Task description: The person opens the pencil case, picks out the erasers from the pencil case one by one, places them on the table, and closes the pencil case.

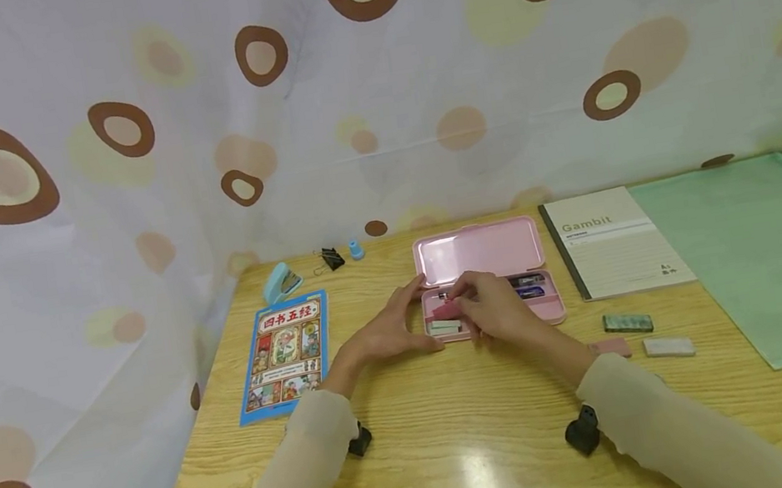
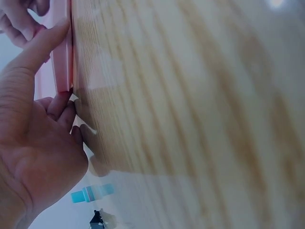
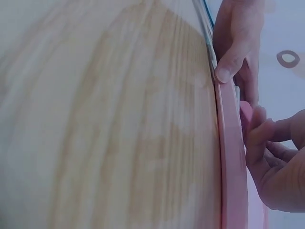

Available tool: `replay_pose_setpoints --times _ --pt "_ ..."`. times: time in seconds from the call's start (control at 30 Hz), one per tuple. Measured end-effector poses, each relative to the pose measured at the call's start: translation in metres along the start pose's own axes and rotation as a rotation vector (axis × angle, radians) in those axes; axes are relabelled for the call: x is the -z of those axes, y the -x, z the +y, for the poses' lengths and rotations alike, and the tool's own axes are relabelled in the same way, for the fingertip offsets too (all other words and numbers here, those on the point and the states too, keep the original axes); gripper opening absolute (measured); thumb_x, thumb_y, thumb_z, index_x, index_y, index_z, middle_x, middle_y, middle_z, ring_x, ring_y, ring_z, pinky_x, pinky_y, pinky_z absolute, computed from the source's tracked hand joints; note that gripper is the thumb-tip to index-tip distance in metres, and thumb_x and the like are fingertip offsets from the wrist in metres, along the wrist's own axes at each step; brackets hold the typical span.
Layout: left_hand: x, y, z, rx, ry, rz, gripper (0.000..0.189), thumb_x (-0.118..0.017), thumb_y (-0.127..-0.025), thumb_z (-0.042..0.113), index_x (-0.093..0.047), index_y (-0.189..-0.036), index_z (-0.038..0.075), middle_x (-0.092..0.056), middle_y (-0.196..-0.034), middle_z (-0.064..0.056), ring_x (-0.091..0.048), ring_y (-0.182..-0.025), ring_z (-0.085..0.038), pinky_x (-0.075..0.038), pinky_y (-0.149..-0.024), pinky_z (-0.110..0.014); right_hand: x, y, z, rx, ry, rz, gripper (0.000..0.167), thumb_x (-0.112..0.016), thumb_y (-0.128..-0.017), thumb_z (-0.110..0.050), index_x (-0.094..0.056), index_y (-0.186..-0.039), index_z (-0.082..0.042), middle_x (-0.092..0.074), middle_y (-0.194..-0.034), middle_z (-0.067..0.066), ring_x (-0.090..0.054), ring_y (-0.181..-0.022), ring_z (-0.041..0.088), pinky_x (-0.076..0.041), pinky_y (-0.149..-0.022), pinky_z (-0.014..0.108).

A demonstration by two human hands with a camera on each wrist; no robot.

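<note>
Head view: pinching one pink block (image 1: pixel 447 310) in the closed fingertips of the nearer, right hand (image 1: pixel 495 308), lying lengthwise leftward from the grip, over or in the left section of one open pink case (image 1: pixel 547 309), just behind two pale strips (image 1: pixel 445 327), gripping the case's left end with the left hand (image 1: pixel 391 332), short of three loose blocks (image 1: pixel 627 323) at front right.

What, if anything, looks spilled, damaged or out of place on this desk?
Nothing stands out: no spill or damage shows. The pink pencil case is open, and the picture book and Gambit notebook lie flat.
</note>
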State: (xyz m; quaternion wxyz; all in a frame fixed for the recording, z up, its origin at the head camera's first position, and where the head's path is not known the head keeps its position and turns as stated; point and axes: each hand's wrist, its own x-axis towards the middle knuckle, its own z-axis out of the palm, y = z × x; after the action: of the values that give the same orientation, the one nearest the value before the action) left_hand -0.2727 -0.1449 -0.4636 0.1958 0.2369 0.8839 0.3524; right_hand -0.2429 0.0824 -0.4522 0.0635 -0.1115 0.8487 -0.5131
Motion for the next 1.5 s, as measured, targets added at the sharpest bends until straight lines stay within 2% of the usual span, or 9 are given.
replay_pose_setpoints --times 0.13,0.27,0.47,0.7,1.0,1.13,1.33,1.5 --pt "0.0 0.0 -0.001 -0.003 0.005 -0.004 0.115 -0.086 -0.084 0.038 -0.008 -0.169 0.028 -0.027 -0.167 -0.004 -0.02 -0.157 -0.024 -0.022 -0.126 -0.048 0.009 0.002 0.001 -0.052 -0.065 0.041 0.019 -0.055 -0.105 -0.007 -0.067 -0.119 -0.001 -0.065 -0.072 0.012 -0.05 -0.04 0.012 -0.043 -0.039 0.024" --pt "0.0 0.0 -0.002 -0.004 0.008 -0.002 0.115 -0.086 -0.084 0.039 -0.008 -0.169 0.029 -0.027 -0.166 -0.004 -0.021 -0.157 -0.024 -0.022 -0.126 -0.049 0.023 0.009 -0.001 -0.104 -0.181 0.015 0.019 -0.058 -0.104 -0.008 -0.066 -0.119 0.002 -0.06 -0.063 0.008 -0.048 -0.041 0.01 -0.042 -0.04 0.023" --pt "0.0 -0.001 -0.003 -0.023 -0.005 0.0 0.114 -0.085 -0.085 0.038 -0.008 -0.169 0.029 -0.03 -0.165 -0.003 -0.022 -0.156 -0.024 -0.021 -0.127 -0.048 0.053 0.027 0.001 -0.136 -0.301 -0.018 0.026 -0.068 -0.101 -0.015 -0.064 -0.118 0.004 -0.066 -0.071 0.004 -0.049 -0.051 0.009 -0.04 -0.044 0.022" --pt "0.003 0.002 0.001 -0.01 0.0 -0.008 0.115 -0.085 -0.085 0.038 -0.007 -0.169 0.029 -0.029 -0.165 -0.004 -0.022 -0.157 -0.025 -0.021 -0.127 -0.05 0.094 0.055 0.016 -0.103 -0.223 -0.024 0.031 -0.068 -0.103 -0.021 -0.064 -0.123 0.002 -0.069 -0.078 0.003 -0.052 -0.057 0.011 -0.042 -0.047 0.027" --pt "0.002 0.002 0.0 0.0 0.004 -0.009 0.115 -0.085 -0.085 0.039 -0.007 -0.169 0.032 -0.026 -0.167 -0.004 -0.02 -0.157 -0.028 -0.021 -0.126 -0.052 0.15 0.085 0.057 -0.177 -0.161 0.035 0.033 -0.066 -0.104 -0.027 -0.063 -0.122 0.0 -0.065 -0.072 0.001 -0.051 -0.055 0.014 -0.041 -0.046 0.032" --pt "0.003 0.001 0.001 -0.005 0.002 -0.009 0.114 -0.085 -0.086 0.038 -0.006 -0.169 0.03 -0.027 -0.166 -0.004 -0.021 -0.157 -0.027 -0.021 -0.126 -0.05 0.175 0.099 0.072 -0.201 -0.073 0.051 0.035 -0.065 -0.104 -0.029 -0.062 -0.121 0.001 -0.064 -0.068 0.003 -0.05 -0.053 0.014 -0.039 -0.045 0.033" --pt "0.003 0.003 0.001 -0.01 0.002 -0.006 0.114 -0.085 -0.086 0.038 -0.007 -0.169 0.028 -0.03 -0.164 -0.005 -0.022 -0.157 -0.027 -0.021 -0.126 -0.051 0.192 0.115 0.088 -0.244 0.069 0.03 0.045 -0.065 -0.104 -0.033 -0.059 -0.126 0.006 -0.068 -0.071 0.006 -0.05 -0.052 0.015 -0.039 -0.045 0.033" --pt "0.002 0.003 0.001 -0.014 0.011 -0.006 0.114 -0.085 -0.085 0.037 -0.008 -0.169 0.027 -0.031 -0.164 -0.005 -0.022 -0.156 -0.027 -0.02 -0.126 -0.051 0.195 0.12 0.094 -0.261 0.089 0.009 0.048 -0.066 -0.104 -0.033 -0.057 -0.13 0.006 -0.072 -0.076 0.009 -0.059 -0.057 0.019 -0.043 -0.048 0.033"
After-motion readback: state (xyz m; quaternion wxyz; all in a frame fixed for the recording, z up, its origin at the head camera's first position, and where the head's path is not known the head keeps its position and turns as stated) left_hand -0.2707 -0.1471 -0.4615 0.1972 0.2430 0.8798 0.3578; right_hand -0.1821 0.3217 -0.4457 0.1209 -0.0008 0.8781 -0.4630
